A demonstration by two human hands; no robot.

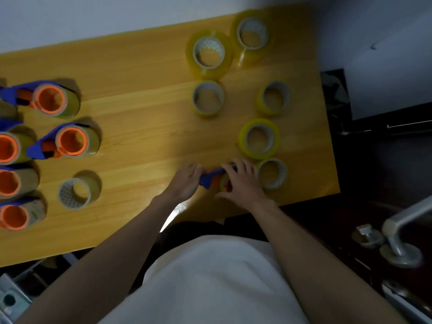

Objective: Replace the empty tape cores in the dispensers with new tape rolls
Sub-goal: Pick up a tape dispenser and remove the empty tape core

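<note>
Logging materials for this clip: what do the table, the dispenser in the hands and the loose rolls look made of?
Table: wood or wood-look laminate, semi-gloss, with grain lines and board seams.
Dispenser: likely moulded plastic, matte blue body, orange hub.
Tape rolls: translucent yellowish film on greyish printed cores, probably cardboard.

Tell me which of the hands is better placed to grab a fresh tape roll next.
Probably the right hand. It rests on the dispenser beside the loose rolls; the nearest roll sits just past its fingers. The left hand holds the blue handle, farther away.

Head view, steeply down (near table (140, 94))
</note>
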